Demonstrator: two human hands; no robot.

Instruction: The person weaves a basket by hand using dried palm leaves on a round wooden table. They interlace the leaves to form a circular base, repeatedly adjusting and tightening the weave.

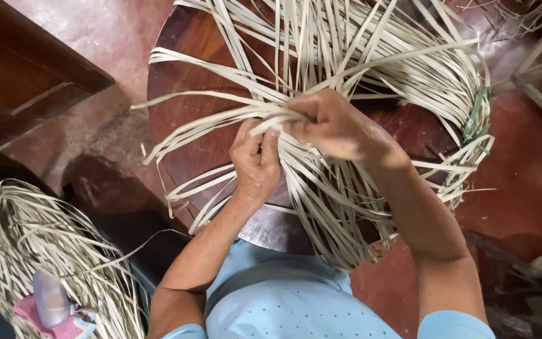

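A large bundle of pale, flat weaving strips (pixel 371 69) fans out over a round dark wooden table (pixel 189 50). My left hand (pixel 256 164) pinches several strips between thumb and fingers near the bundle's middle. Just to its right and touching the same strips, my right hand (pixel 337 125) grips a gathered bunch where they cross. Long loose ends curve off to the left and hang over the table's near edge. A green tie (pixel 475 116) binds some strips at the right.
A second heap of pale strips (pixel 39 251) lies on the floor at lower left, with a pink cloth and a plastic bottle (pixel 51 301) on it. A dark wooden piece of furniture (pixel 26 69) stands at upper left. The floor (pixel 528 176) is red.
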